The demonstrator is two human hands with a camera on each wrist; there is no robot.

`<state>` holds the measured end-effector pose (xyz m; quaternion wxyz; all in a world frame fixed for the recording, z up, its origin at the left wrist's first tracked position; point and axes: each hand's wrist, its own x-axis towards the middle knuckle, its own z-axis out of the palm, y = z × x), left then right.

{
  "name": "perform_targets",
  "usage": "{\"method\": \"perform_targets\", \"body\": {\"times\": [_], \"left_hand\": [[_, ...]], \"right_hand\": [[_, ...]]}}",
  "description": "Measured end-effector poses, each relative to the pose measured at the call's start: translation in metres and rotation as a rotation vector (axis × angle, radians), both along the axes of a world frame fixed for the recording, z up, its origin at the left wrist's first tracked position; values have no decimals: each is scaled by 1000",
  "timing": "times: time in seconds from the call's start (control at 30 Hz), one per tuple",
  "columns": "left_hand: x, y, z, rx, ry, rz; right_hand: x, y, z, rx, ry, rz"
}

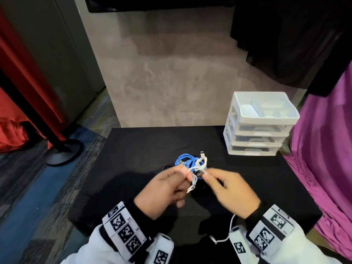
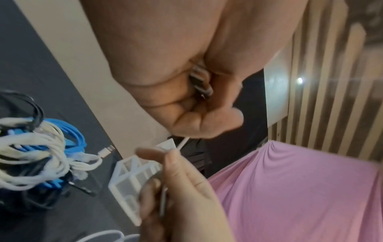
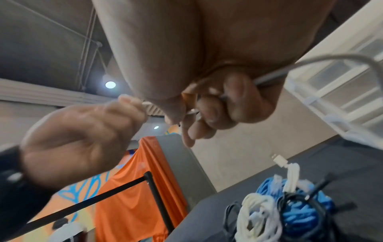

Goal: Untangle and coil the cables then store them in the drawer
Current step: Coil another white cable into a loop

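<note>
Black tabletop (image 1: pixel 133 149): cable tangle (image 1: pixel 187 162) before drawer unit (image 1: pixel 259 126); both hands' grips pinching white cable (image 1: pixel 193 180).

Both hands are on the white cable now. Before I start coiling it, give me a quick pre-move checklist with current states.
1. Left hand grips the white cable: ok.
2. Right hand pinches it: ok.
3. White cable free of the tangle of blue, black and white cables: cannot tell.
4. Drawer unit within reach on the table: ok.
5. A drawer open for storing: not ok, all three look closed.
</note>
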<state>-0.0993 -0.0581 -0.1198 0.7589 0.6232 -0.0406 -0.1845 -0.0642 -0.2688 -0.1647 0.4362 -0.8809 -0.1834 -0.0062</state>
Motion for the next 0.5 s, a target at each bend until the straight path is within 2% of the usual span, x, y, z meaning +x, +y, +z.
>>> {"method": "perform_targets", "body": {"times": [0.13,0.27,0.33,0.4,0.5], "left_hand": [[11,-3,15,-283,-39,80],[27,-2,24,-376,-152,305],[33,1,25,-265,-210,355],[36,4,23,7,-325,344],[32,6,15,435,-489,199]], "right_hand": [[-17,19,-7,-56,10,130],[-29,29,1,-59,-34,183],[-30,28,9,-38,-43,206],[-29,25,20,-44,-77,239],[-22,18,41,3,-154,219]]}}
